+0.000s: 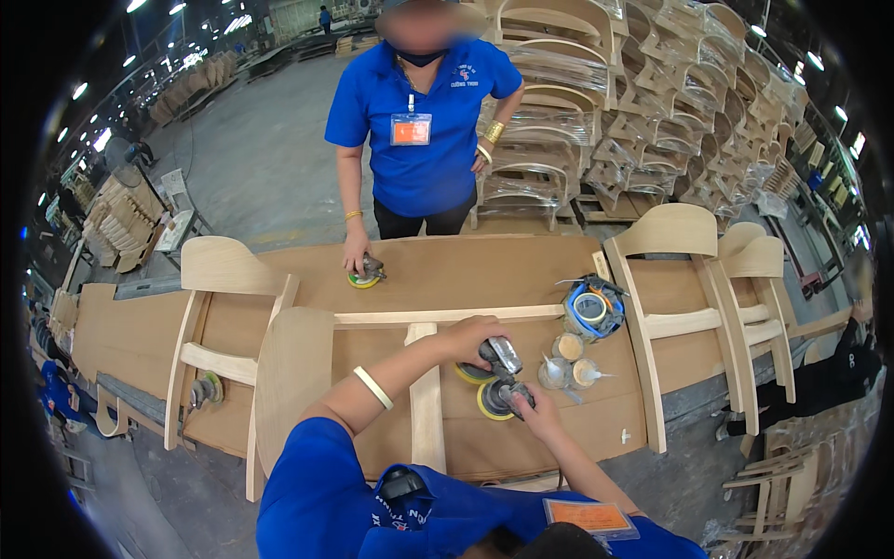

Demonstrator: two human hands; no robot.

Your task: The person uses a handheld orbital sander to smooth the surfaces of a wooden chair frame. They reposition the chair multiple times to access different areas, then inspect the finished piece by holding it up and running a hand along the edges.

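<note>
My left hand (473, 339) is closed round a grey orbital sander (504, 356), above a yellow-edged pad that shows partly beneath it. Just nearer to me, my right hand (537, 411) grips a second orbital sander (503, 398), its round yellow-edged pad over the cardboard. The two tools are side by side and seem to touch. Left of them lies a pale wooden chair frame (427, 401), with a curved backrest (296, 373) and a long rail running behind my left hand.
A co-worker's hand (358, 250) rests on another sander (370, 271) across the cardboard-covered table (484, 265). To the right are jars (568, 347) and a blue-rimmed container (596, 312). Chair frames (669, 233) flank the work area; another sander (205, 391) lies left.
</note>
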